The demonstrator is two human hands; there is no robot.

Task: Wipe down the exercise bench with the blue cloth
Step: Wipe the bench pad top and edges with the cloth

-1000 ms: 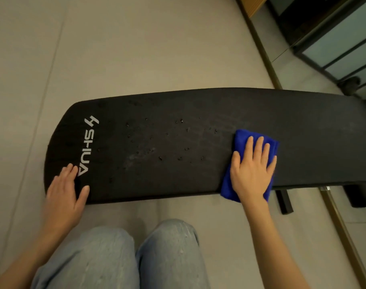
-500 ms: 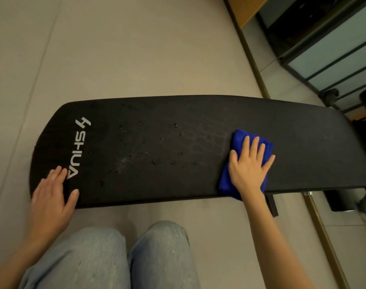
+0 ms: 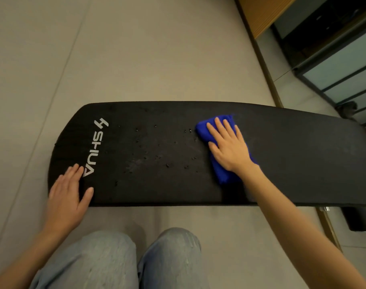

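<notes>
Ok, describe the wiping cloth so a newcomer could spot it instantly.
Find the long black bench pad that spans the floor. Right of its middle, the right hand presses flat on a folded cloth. It is the only bright blue thing here.

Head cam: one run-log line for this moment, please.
step: wiping | right hand: flat on blue cloth, mid-bench | left hand: flat on logo end | droplets: left of cloth, unwiped

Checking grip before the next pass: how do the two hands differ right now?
The right hand presses the blue cloth mid-bench; the left hand lies bare on the bench by its logo end. The right reaches farther across; the left sits at the near edge. Both lie flat, palms down.
</notes>
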